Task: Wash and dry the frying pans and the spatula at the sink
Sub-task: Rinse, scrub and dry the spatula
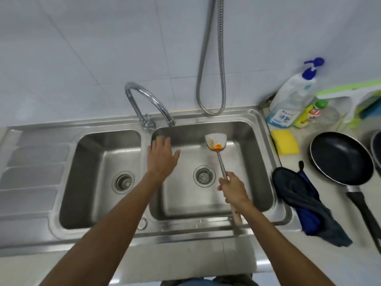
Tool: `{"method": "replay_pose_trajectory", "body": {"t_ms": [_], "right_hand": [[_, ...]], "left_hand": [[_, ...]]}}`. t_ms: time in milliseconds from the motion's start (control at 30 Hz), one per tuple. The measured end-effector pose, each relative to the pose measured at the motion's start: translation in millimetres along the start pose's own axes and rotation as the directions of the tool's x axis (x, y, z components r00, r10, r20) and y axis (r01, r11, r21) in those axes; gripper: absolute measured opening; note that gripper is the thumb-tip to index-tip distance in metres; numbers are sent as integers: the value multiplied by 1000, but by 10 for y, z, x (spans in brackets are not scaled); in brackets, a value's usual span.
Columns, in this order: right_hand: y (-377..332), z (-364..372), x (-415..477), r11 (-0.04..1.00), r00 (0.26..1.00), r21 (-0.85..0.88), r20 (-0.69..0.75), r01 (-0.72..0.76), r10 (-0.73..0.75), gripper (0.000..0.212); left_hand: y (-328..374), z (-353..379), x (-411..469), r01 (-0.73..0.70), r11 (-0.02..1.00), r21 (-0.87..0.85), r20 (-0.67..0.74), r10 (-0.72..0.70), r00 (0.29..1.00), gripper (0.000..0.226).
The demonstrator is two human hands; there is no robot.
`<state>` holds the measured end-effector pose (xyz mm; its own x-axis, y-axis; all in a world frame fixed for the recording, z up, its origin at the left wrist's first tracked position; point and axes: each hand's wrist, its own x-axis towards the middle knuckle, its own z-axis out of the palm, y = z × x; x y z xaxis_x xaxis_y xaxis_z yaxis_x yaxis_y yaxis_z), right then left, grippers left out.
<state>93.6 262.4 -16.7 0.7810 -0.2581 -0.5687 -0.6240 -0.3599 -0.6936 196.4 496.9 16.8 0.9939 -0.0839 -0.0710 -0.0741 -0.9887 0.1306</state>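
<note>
While R hand grips spatula handle, blade ahead over sink; L hand fingers spread.

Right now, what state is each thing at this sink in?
Tap: no water running.
Spatula: soiled with orange residue, held over the right basin.
Right hand: grips the spatula's handle.
Left hand: open, fingers spread, near the tap.
Right basin: no dishes in it.
Pan: upright on the counter, empty.
Sponge: flat on the counter.
Cloth: bunched beside the right basin.
Bottle: upright.
</note>
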Motion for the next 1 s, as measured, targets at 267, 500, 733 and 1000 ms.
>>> {"method": "replay_pose_trajectory", "body": {"t_ms": [267, 500, 733, 1000], "right_hand": [[-372, 168, -524, 999, 987, 34, 160, 14, -19, 23], [-506, 286, -545, 999, 983, -15, 182, 37, -33, 24], [-570, 364, -512, 998, 981, -34, 189, 56, -49, 20], [-597, 410, -452, 998, 980, -48, 195, 44, -34, 21]], "left_hand": [[-384, -426, 591, 15, 975, 220, 44, -26, 999, 81], [-410, -484, 654, -3, 981, 195, 59, -9, 998, 82], [-498, -445, 508, 8, 982, 188, 42, -16, 999, 74], [-507, -270, 292, 66, 996, 55, 21, -67, 998, 88]]}}
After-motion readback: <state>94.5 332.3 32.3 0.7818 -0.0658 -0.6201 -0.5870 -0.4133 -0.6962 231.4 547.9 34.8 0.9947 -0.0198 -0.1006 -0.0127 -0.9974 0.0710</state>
